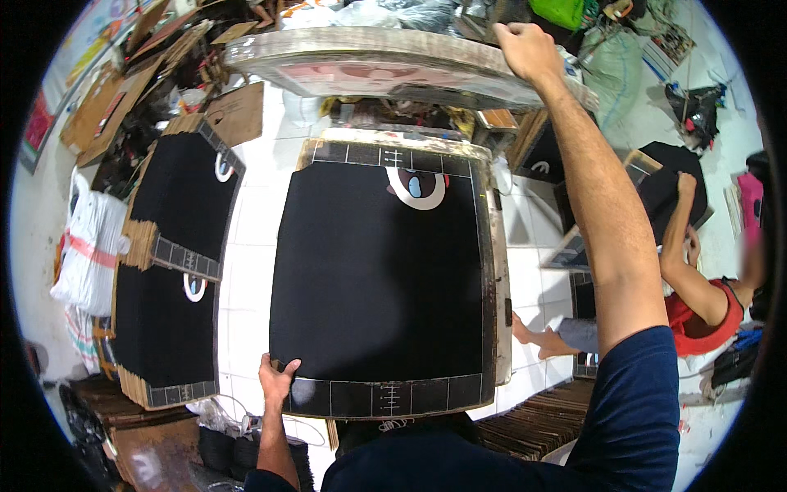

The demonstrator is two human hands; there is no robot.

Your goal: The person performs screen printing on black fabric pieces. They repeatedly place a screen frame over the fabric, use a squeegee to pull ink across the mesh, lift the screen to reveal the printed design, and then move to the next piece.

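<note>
In front of me lies a board (426,395) marked with white lines, with a piece of black fabric (369,271) spread flat over it. A printed eye (416,187) in white, blue and red shows near the fabric's far edge. My left hand (277,375) pinches the board and fabric at the near left edge, thumb on top. My right hand (529,51) reaches far forward and is closed on the upper edge of a screen printing frame (385,49), which stands raised and tilted beyond the board. Its fingers are partly hidden.
To the left, stacks of boards (182,261) carry more black fabric with eye prints. A white sack (92,246) leans beside them. At the right, a person in a red top (705,318) handles another black piece (656,184). Cardboard (234,115) and bags clutter the far side.
</note>
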